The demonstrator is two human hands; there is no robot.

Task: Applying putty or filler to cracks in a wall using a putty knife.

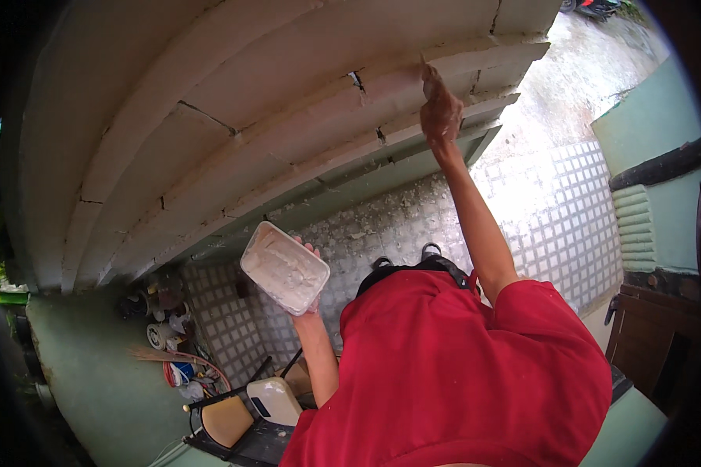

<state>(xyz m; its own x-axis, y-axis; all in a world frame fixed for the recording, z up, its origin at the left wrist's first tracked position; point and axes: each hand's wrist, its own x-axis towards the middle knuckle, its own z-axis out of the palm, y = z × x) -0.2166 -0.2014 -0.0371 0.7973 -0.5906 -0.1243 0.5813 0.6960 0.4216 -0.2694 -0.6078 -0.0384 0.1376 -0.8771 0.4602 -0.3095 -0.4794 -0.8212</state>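
My left hand [313,251] holds up a clear, rectangular plastic tub [285,268] from below and behind, so most of its fingers are hidden. Pale, wet-looking putty [292,272] is smeared over the inside of the tub. My right arm is stretched up and forward. At its end my right hand [442,113] is closed on what looks like a putty knife [424,64], a thin blade seen nearly edge-on against the pale stepped panels [288,86]. Dark cracks and gaps run through these panels, one gap [356,80] just left of the right hand.
Below lies a checkered tile floor [576,194] spotted with pale splashes. Chairs [227,420] stand at the lower left, near a heap of buckets and clutter [177,373]. A brown wooden cabinet [646,335] is at the right, and a bright paved area [592,78] opens beyond.
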